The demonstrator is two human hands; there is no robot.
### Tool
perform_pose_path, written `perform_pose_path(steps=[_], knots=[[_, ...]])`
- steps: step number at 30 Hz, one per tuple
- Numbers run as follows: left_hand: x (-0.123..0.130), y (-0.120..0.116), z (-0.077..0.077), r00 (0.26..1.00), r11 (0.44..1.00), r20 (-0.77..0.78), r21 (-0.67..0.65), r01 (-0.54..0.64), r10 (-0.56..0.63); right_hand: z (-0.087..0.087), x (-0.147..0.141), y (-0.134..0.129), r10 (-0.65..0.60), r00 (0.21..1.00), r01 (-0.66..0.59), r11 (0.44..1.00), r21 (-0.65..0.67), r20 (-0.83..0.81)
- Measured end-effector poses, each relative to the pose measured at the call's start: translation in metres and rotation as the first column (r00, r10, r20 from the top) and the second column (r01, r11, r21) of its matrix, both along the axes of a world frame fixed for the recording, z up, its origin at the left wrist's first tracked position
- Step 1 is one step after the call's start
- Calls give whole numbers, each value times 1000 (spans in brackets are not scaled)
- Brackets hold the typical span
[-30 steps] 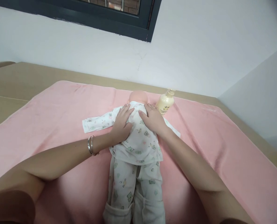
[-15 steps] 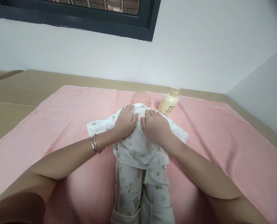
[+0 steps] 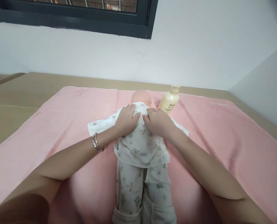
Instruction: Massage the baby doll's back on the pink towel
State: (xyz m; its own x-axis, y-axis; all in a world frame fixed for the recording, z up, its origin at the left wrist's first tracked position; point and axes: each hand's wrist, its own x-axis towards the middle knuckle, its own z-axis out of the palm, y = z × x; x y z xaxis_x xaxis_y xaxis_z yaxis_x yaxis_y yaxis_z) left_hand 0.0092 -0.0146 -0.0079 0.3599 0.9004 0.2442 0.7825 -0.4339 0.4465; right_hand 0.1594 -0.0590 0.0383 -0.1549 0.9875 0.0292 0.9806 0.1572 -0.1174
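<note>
A baby doll [image 3: 141,96] lies stretched out, its bald head at the far end and no face showing. It wears a white printed shirt [image 3: 140,152] and matching trousers [image 3: 131,186] with turned-up cuffs. My left hand [image 3: 128,119] rests on the left upper part of the shirt, fingers extended and thumb apart. On the right upper part lies my right hand [image 3: 160,123], its thumb pointing inward and its fingertips slightly bent on the cloth. A narrow strip of shirt shows between the two thumbs.
A cream pump bottle [image 3: 169,101] stands just beyond my right hand, beside the doll's head. The pink blanket [image 3: 222,133] covers much of the wooden surface [image 3: 14,96]. A white wall [image 3: 187,46] with a dark-framed window [image 3: 143,29] rises behind.
My right hand has shifted slightly up and outward on the shirt, with its fingers more bent. My left hand stays nearly in place. The view has tilted a little.
</note>
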Motion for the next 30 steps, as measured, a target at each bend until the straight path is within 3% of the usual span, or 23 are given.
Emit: perform_pose_path(steps=[3, 9, 21, 30], knots=[[1, -5, -3, 998, 996, -55, 91, 25, -20, -5, 1, 8, -7, 999, 8, 1000, 3, -37], [-5, -19, -15, 996, 958, -43, 273, 88, -79, -35, 1, 24, -23, 992, 45, 984, 170, -125], [-7, -17, -12, 995, 978, -32, 183, 95, -91, -43, 2, 23, -10, 989, 44, 972, 230, -148], [-7, 0, -3, 999, 999, -33, 25, 33, -32, -25, -6, -2, -67, 998, 63, 980, 189, 13]])
